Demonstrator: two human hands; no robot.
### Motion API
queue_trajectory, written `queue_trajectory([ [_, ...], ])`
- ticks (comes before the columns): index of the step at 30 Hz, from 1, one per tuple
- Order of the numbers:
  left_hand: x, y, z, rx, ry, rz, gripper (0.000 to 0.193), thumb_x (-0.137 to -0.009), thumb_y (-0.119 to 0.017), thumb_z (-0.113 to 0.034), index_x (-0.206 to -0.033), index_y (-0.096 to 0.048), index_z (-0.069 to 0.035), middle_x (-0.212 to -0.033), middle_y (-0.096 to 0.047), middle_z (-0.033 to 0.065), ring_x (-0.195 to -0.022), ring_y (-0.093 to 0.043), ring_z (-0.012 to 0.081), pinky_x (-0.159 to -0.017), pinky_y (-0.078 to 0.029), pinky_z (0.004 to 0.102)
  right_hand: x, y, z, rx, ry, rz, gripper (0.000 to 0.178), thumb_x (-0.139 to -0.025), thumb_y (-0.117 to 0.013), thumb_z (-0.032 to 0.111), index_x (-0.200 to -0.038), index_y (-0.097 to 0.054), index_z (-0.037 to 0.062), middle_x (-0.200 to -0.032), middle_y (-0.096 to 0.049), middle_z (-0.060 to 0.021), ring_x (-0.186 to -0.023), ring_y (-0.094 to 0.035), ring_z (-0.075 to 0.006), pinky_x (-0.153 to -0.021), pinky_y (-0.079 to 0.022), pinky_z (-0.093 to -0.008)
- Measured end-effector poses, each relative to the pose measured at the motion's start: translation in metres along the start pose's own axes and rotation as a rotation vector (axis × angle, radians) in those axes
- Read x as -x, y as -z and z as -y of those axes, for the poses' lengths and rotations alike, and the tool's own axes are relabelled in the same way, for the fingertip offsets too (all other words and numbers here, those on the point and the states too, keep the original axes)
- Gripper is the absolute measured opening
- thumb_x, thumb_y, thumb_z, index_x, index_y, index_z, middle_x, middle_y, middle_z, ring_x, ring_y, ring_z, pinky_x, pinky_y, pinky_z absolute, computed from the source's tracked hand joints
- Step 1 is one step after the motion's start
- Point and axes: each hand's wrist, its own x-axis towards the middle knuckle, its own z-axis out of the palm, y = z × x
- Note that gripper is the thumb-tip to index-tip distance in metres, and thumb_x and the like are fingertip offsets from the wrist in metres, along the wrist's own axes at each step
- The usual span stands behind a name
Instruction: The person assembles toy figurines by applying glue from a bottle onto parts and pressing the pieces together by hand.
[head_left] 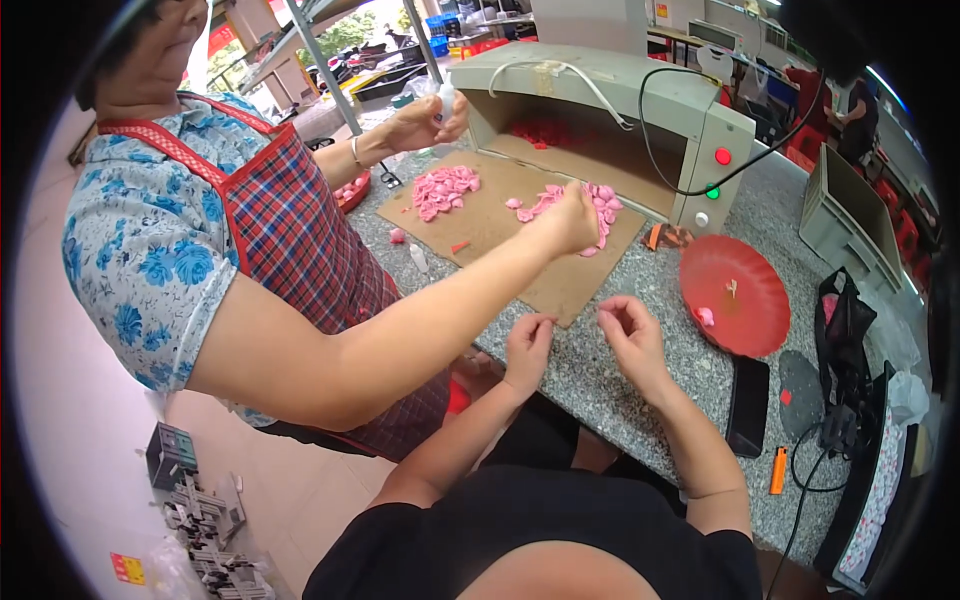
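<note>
Fingers point(543, 322) of the left hand point(524, 354) drawn together at thumb and forefinger, those of the right hand point(637, 348) loosely curled; cannot tell about anything pinched between. Both near the front edge of the counter point(600, 395), grey speckled stone, on either side of the near corner of a brown board point(545, 288). On that board, two heaps of pink pieces point(443, 192), the right one partly behind a co-worker's hand point(575, 222); in the co-worker's other hand, a small white bottle point(446, 102). Right of the board, a red scalloped dish point(743, 255); closer to the front edge, a black phone point(748, 405) and an orange cutter point(778, 470). Behind the board, a pale arched machine point(590, 72) with red, green and white buttons. By the counter's right edge, a grey crate point(850, 212). Beyond, pale tiled floor point(300, 510), red stools and other people. Low at left, a red-and-yellow label point(128, 568), print too small to tell.
</note>
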Motion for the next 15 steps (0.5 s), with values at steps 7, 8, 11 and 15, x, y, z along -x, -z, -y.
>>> queue_trajectory([
  [7,0.003,0.032,-0.019,0.081,0.277,-0.124,0.012,-0.086,-0.046,-0.009,-0.079,-0.053,-0.003,-0.063,-0.047,-0.0008,-0.054,-0.043,0.0067,-0.048,-0.034,0.0219,-0.017,0.036,0.024,-0.089,0.128,-0.232,0.009,-0.085,-0.053,0.011,-0.090,-0.055,0.0033,-0.069,-0.052,0.0027,-0.057,-0.046,-0.0028,-0.049,-0.036,-0.0165],
  [8,-0.002,0.028,-0.019,0.082,0.321,-0.097,0.012,-0.086,-0.046,-0.009,-0.079,-0.053,-0.003,-0.063,-0.047,-0.0008,-0.054,-0.043,0.0067,-0.048,-0.034,0.0219,-0.019,0.043,0.026,-0.097,0.145,-0.260,0.011,-0.084,-0.054,0.011,-0.091,-0.054,0.0022,-0.070,-0.054,0.0014,-0.058,-0.046,-0.0027,-0.049,-0.036,-0.0164],
  [11,-0.046,-0.022,-0.011,-0.482,-0.572,0.582,0.012,-0.077,-0.050,-0.013,-0.071,-0.059,-0.007,-0.072,-0.052,-0.0025,-0.068,-0.048,0.0100,-0.057,-0.040,0.0237,-0.021,0.063,0.020,-0.039,0.094,-0.284,0.014,-0.083,-0.055,0.012,-0.092,-0.055,0.0007,-0.072,-0.056,0.0009,-0.059,-0.046,-0.0023,-0.051,-0.037,-0.0161],
  [15,-0.075,-0.058,-0.027,-0.926,-1.587,1.175,0.012,-0.068,-0.054,-0.016,-0.063,-0.064,-0.011,-0.081,-0.057,-0.0041,-0.083,-0.052,0.0132,-0.065,-0.045,0.0255,-0.010,0.087,0.009,0.042,0.013,-0.272,0.016,-0.082,-0.056,0.013,-0.091,-0.057,0.0003,-0.072,-0.055,0.0016,-0.059,-0.046,-0.0019,-0.051,-0.037,-0.0160],
])
